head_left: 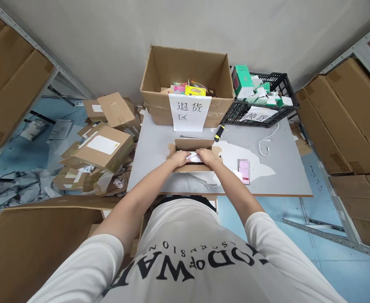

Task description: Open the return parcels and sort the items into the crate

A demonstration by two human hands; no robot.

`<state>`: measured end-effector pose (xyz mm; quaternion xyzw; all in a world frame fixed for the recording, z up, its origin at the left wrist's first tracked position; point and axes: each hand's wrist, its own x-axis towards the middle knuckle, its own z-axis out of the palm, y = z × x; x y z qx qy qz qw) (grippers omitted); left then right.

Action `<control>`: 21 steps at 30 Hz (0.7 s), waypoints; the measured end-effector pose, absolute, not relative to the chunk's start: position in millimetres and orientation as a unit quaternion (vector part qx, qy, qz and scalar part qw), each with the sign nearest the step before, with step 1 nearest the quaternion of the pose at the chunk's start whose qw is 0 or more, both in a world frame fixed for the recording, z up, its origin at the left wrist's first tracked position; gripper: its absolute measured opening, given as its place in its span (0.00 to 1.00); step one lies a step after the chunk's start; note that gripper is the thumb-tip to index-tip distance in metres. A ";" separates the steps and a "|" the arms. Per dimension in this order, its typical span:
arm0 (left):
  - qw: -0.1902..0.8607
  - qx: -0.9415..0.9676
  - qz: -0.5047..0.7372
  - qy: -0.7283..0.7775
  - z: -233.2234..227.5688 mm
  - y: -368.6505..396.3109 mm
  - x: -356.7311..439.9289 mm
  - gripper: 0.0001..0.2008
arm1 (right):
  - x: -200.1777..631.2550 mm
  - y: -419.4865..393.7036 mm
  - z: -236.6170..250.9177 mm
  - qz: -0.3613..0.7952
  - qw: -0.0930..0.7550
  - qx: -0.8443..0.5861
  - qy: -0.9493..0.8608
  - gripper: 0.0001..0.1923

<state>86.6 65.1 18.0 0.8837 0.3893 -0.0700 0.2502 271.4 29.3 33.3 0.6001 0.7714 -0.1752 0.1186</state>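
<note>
Both arms stretched forward over table [279, 168]. White packet [193, 157] gripped by left hand [180, 158] and right hand [206, 156], held inside small open box [192, 145].

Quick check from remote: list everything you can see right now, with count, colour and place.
small open box: one, brown, table centre, both hands on it
white item: one, held inside that box
table: one, grey
large carton: one, brown, table's far edge, white label with dark characters, colourful packets inside
crate: one, black, right of the carton, green and white boxes inside
screwdriver: one, yellow and black, in front of the carton
cable: one, white, table right
pink item: one, right of the hands
parcel pile: several, brown, left of the table
shelf cartons: several, brown, both sides
left hand: on the small box
right hand: on the small box
</note>
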 end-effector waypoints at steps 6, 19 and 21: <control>0.277 0.882 -0.003 0.382 43.2 88.1 77.8 0.13 | 285.6 42.6 55.4 -0.214 -0.018 0.584 0.782 0.16; 0.451 0.592 0.228 0.628 61.2 108.2 -106.6 0.16 | 308.3 7.8 41.8 -0.239 -0.171 0.651 0.700 0.19; 0.427 0.556 0.231 0.675 45.8 91.4 -152.7 0.16 | 310.1 1.1 31.8 -0.249 -0.157 0.657 0.694 0.20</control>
